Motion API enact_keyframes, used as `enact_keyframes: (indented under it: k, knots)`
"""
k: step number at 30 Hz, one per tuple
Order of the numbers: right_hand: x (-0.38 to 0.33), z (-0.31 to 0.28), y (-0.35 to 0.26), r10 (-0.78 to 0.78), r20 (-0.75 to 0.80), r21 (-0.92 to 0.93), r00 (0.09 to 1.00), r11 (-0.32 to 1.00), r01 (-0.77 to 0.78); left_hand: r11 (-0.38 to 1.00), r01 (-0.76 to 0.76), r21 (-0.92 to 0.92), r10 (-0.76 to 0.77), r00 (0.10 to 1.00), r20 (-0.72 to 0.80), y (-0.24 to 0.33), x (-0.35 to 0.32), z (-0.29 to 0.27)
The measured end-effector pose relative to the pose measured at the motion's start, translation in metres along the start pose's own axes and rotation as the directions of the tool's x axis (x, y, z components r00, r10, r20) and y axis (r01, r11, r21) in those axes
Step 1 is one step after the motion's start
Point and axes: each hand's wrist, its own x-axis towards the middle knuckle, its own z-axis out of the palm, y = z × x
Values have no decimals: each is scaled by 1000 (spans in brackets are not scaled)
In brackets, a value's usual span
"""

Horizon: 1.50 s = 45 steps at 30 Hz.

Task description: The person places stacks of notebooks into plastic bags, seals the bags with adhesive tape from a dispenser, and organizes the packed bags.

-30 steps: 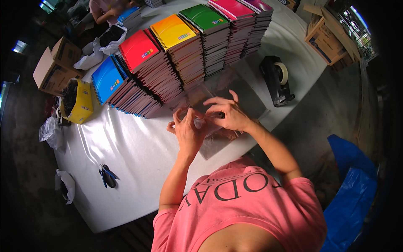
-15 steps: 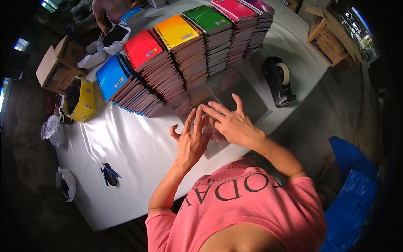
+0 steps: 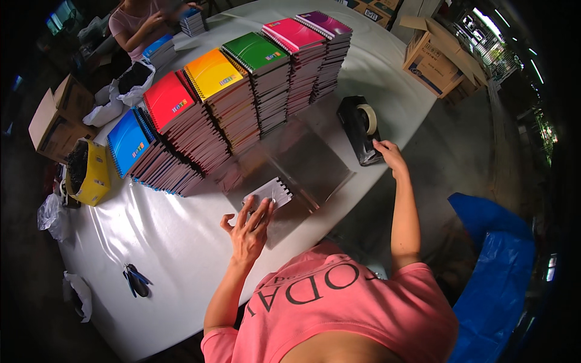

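My left hand (image 3: 247,236) lies with fingers stretched and apart on a small white pad (image 3: 264,192) with black notches along one edge. Under the pad, clear plastic sheeting (image 3: 311,163) covers part of the white table. Off to the right, my right hand (image 3: 392,157) reaches the front end of a black tape dispenser (image 3: 350,124), thumb and finger pinched together. What sits between those fingertips is too small to make out. A roll of pale tape (image 3: 368,119) is in the dispenser.
Tall stacks of spiral notebooks stand beyond my hands: blue (image 3: 128,142), red (image 3: 169,100), yellow (image 3: 215,72), green (image 3: 254,51), pink (image 3: 293,34) and purple (image 3: 327,25). Blue-handled pliers (image 3: 137,281) lie left. Open cartons (image 3: 433,63) flank the table; another person (image 3: 136,27) sits opposite.
My hands have parted: the right has moved from beside the left to the tape dispenser. The white pad under my left hand now shows. The whole view has shifted.
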Motion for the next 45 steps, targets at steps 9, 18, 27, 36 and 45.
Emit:
enact_keyframes:
  k: [9, 18, 27, 36, 45]
  knots:
    - [15, -22, 12, 79, 319, 550, 944, 796, -252, 1000, -20, -9, 19, 999, -48, 1, 4, 0]
    - [-20, 11, 108, -294, -422, -33, 858, 950, 310, 997, -19, -74, 16, 999, -38, 1, 7, -3]
    - [-125, 68, -43, -491, -255, 348, 833, 757, 553, 944, 94, -318, -113, 993, -41, -7, -4, 9]
    - [-228, 171, -113, -289, 301, 630, 909, 775, 38, 941, 35, -337, -62, 996, -68, -12, -2, 9]
    - [-227, 195, -81, -218, 227, 421, 949, 901, 106, 971, 149, -185, -129, 985, 115, -17, -3, -3]
